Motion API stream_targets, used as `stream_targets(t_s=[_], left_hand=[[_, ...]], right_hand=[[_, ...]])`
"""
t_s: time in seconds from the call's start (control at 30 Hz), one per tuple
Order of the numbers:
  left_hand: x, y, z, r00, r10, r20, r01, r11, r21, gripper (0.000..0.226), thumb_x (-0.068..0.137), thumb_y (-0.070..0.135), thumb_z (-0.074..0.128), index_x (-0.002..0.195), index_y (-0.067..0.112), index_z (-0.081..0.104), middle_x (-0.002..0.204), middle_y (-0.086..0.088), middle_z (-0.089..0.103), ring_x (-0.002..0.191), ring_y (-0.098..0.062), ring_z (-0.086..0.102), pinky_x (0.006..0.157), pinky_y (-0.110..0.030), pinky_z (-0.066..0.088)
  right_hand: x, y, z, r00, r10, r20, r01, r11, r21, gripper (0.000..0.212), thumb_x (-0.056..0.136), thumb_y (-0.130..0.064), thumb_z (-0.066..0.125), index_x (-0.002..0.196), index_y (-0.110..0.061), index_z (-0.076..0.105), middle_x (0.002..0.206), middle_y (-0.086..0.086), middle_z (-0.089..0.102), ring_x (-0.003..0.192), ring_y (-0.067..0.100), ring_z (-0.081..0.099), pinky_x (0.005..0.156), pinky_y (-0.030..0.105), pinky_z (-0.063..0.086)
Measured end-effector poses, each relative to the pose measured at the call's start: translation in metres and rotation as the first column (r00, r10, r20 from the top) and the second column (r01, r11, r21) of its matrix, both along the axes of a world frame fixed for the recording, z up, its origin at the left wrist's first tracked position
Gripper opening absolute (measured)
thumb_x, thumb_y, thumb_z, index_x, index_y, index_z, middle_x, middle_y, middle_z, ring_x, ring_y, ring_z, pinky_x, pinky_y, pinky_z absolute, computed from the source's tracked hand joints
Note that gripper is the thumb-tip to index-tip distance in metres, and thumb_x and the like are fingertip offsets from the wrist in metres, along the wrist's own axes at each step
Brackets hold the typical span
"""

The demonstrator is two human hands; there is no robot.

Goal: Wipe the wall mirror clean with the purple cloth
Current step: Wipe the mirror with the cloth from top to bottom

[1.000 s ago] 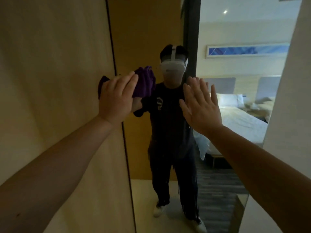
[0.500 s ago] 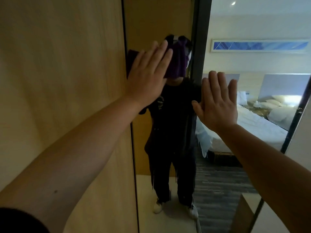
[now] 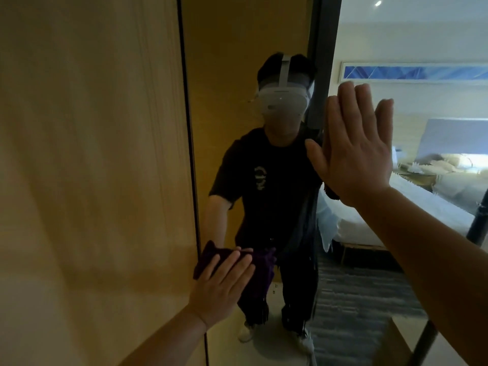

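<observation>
The left hand (image 3: 220, 283) is low in the frame, a little left of centre, spread flat with its fingers extended and pressing the purple cloth (image 3: 260, 270) against the wall mirror (image 3: 237, 75). The cloth is bunched under the palm and fingers, with dark folds showing past the fingertips on the left and a looser purple part hanging to the right. It sits close to the mirror's left edge, just beside the wooden wall panel (image 3: 92, 154) that fills the left half of the frame.

The right hand (image 3: 353, 149) is raised in the upper right, open with fingers straight and together and thumb out, palm towards the glass. It holds nothing; whether the palm touches the mirror cannot be told.

The mirror reflects the person standing in a dark T-shirt and dark trousers, wearing a white headset, with pale shoes on a light floor. To the right, the reflection shows a bed (image 3: 433, 207) with white bedding, a long blue picture (image 3: 414, 72) on the far wall and a ceiling light (image 3: 378, 3) at the upper right.
</observation>
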State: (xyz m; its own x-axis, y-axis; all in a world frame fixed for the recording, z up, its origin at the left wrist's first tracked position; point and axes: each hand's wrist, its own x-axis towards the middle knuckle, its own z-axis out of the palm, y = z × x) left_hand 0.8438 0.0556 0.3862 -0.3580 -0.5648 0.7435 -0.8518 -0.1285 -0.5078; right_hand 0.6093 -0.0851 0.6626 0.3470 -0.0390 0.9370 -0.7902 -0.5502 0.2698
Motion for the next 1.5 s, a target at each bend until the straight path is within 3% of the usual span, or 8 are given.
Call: stream_targets(t_s=[0.2,0.33,0.53,0.7,0.87,1.13,1.3,1.5], left_hand=[[-0.030,0.011,0.099,0.962,-0.210,-0.175,0.193,0.975,-0.107,0.032,0.104,0.012,0.039,0.133,0.015,0.051,0.128,-0.003,0.053,0.113,-0.024,0.052,0.086,-0.046,0.049],[-0.054,-0.003,0.230,0.938,-0.303,-0.170,0.215,0.891,-0.401,0.050,0.086,0.004,0.072,0.131,0.011,0.052,0.126,-0.008,0.057,0.111,-0.029,0.053,0.090,-0.044,0.042],[-0.099,-0.045,0.363,0.970,-0.210,-0.124,0.150,0.915,-0.375,0.057,0.090,0.026,0.066,0.141,0.009,0.047,0.143,-0.013,0.051,0.131,-0.034,0.046,0.104,-0.046,0.037],[-0.118,-0.073,0.310,0.990,-0.096,-0.103,0.065,0.961,-0.269,0.067,0.095,0.039,0.053,0.151,0.007,0.034,0.157,-0.015,0.031,0.146,-0.034,0.027,0.119,-0.051,0.021],[-0.111,-0.067,0.172,0.994,-0.107,-0.003,0.105,0.981,-0.164,0.070,0.089,0.031,0.062,0.149,0.007,0.035,0.156,-0.015,0.032,0.145,-0.033,0.029,0.119,-0.051,0.021],[-0.099,-0.024,0.024,1.000,-0.005,-0.010,0.006,0.992,0.130,0.047,0.097,0.017,0.037,0.145,0.017,0.042,0.157,-0.005,0.030,0.149,-0.028,0.018,0.120,-0.049,0.017],[-0.116,-0.015,0.078,0.956,-0.176,-0.235,0.201,0.976,0.084,0.033,0.101,0.013,0.039,0.129,0.013,0.058,0.128,-0.006,0.062,0.117,-0.025,0.053,0.089,-0.047,0.049],[-0.159,-0.049,0.274,0.921,-0.353,-0.167,0.270,0.884,-0.381,0.033,0.090,0.003,0.059,0.123,0.005,0.062,0.117,-0.014,0.066,0.108,-0.029,0.052,0.092,-0.039,0.039]], right_hand=[[-0.006,0.007,0.005,0.995,0.093,-0.024,-0.092,0.994,0.057,0.066,0.104,-0.045,0.037,0.155,-0.005,0.022,0.163,0.019,0.015,0.152,0.035,0.007,0.122,0.053,-0.001],[-0.035,0.008,0.007,0.973,0.220,0.061,-0.225,0.972,0.073,0.058,0.106,-0.035,0.042,0.155,-0.007,0.027,0.163,0.014,0.016,0.152,0.031,0.007,0.123,0.051,0.002],[-0.097,-0.024,0.012,0.996,0.071,0.057,-0.078,0.988,0.135,0.058,0.105,-0.033,0.039,0.155,-0.008,0.024,0.165,0.016,0.011,0.152,0.035,0.004,0.123,0.054,-0.001],[-0.100,-0.043,0.006,0.997,0.057,0.042,-0.058,0.998,0.023,0.055,0.107,-0.035,0.028,0.153,-0.005,0.029,0.163,0.018,0.017,0.151,0.037,0.010,0.122,0.054,0.000],[-0.099,-0.047,0.005,0.997,0.070,0.040,-0.070,0.998,0.008,0.057,0.107,-0.036,0.027,0.155,-0.005,0.025,0.163,0.018,0.015,0.151,0.038,0.009,0.121,0.057,0.002],[-0.100,-0.043,0.007,0.994,0.091,0.057,-0.092,0.996,0.013,0.056,0.107,-0.036,0.027,0.153,-0.005,0.029,0.162,0.019,0.020,0.151,0.037,0.012,0.122,0.055,0.003],[-0.106,-0.036,0.012,0.990,0.137,0.029,-0.138,0.988,0.074,0.054,0.107,-0.034,0.033,0.152,-0.005,0.032,0.162,0.017,0.020,0.151,0.036,0.012,0.122,0.054,0.002],[-0.142,-0.041,0.019,0.975,0.190,0.112,-0.203,0.972,0.117,0.051,0.107,-0.028,0.043,0.153,-0.008,0.033,0.162,0.014,0.022,0.152,0.031,0.011,0.123,0.049,0.000]])
